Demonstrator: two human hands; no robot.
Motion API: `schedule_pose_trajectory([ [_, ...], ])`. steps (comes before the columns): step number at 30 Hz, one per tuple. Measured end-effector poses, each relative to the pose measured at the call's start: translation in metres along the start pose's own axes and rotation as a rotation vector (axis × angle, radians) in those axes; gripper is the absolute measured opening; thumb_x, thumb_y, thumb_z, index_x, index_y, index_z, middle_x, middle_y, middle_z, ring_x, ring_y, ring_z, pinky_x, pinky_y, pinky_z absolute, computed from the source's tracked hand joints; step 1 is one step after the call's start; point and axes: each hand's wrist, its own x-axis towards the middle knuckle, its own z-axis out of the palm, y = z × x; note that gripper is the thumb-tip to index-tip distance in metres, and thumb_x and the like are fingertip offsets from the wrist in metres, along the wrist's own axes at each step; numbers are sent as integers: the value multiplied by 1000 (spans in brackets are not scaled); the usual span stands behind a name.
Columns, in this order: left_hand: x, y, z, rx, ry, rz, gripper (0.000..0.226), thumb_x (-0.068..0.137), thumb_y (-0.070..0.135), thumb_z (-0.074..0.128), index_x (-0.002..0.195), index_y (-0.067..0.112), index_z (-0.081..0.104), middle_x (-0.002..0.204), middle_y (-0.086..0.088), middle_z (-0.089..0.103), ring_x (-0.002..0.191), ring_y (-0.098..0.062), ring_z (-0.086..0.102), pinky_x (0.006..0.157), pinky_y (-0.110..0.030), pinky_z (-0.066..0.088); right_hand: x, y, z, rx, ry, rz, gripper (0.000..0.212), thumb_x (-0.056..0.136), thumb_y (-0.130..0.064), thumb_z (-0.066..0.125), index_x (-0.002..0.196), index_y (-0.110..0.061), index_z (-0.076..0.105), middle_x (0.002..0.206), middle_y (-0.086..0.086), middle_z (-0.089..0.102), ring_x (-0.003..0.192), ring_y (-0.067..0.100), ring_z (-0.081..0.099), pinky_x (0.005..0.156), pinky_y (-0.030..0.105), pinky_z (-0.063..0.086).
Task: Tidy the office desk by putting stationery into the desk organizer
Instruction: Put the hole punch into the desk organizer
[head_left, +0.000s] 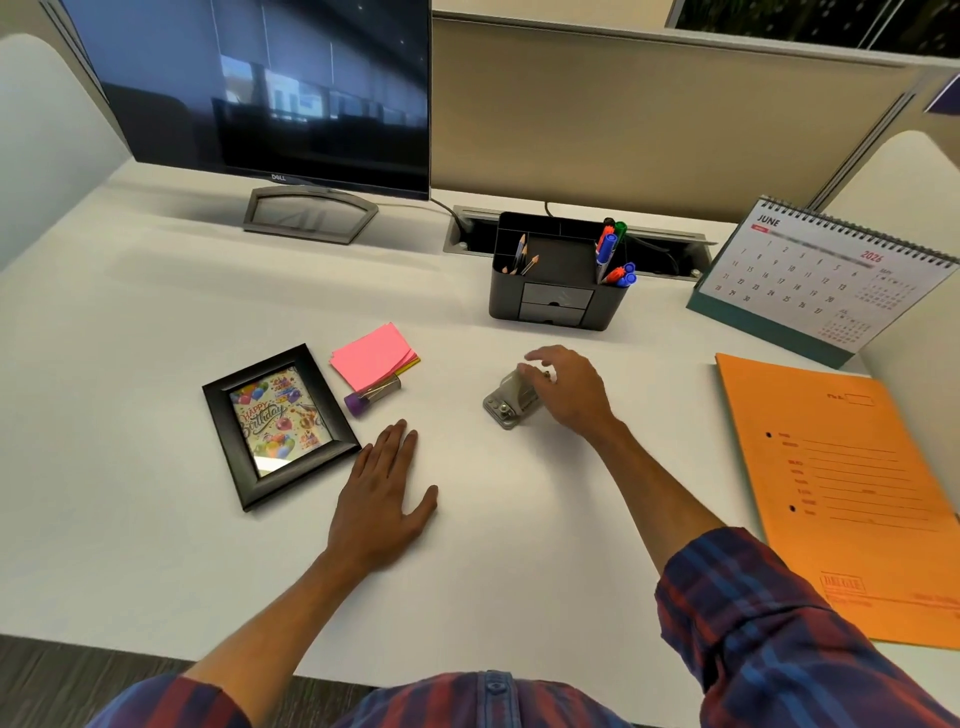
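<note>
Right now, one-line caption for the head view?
Right hand reaches onto the punch, left hand flat on desk, organizer behind.

- I am seeing the right hand (569, 389) covering the far end of the small metal punch (511, 400); whether the fingers are gripping it or only hovering over it I cannot tell.
- The monitor (270, 88) is being cut off by the top edge.
- The orange folder (852, 488) is running off the right edge, and its printed lines are too blurred to read.
- The calendar (826, 275) is showing a smeared band under its heading.
- The desk organizer (558, 291) is hiding the lower parts of its pencils (522, 257) and markers (613, 260).
- The pink notes (374, 356) are covering the sheets stacked beneath.
- The contents of the purple-capped tube (371, 395) are too small to tell.
</note>
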Motion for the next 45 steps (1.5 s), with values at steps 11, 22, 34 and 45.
schedule_pose_trajectory([
  [11, 0, 1, -1, 7, 1, 4, 76, 91, 58, 31, 155, 19, 18, 163, 4, 9, 150, -10, 5, 120, -28, 2, 1, 17, -1, 293, -179, 205, 28, 86, -31, 71, 110, -17, 64, 111, 2, 63, 100, 17, 57, 75, 19, 42],
  [22, -1, 0, -1, 14, -4, 4, 76, 91, 59, 31, 155, 19, 19, 163, 3, 10, 150, -11, 5, 120, -27, 1, 6, 6, -20, 540, -254, 234, 16, 84, -25, 74, 86, -19, 59, 86, 4, 63, 80, 17, 56, 69, 28, 44],
  [34, 0, 0, 0, 10, -2, 6, 76, 92, 59, 31, 155, 18, 19, 163, 4, 9, 150, -10, 4, 120, -26, 0, 33, -17, -56, 475, -21, 66, 70, 74, -18, 82, 136, -18, 50, 119, 10, 60, 107, 22, 62, 82, 29, 57],
  [45, 0, 0, 0, 2, -12, -5, 75, 92, 58, 33, 155, 19, 18, 163, 4, 10, 150, -10, 4, 121, -30, 4, 85, -52, -121, 131, 227, -250, 50, 70, -22, 81, 116, -17, 61, 104, -3, 64, 92, 12, 62, 80, 27, 55],
])
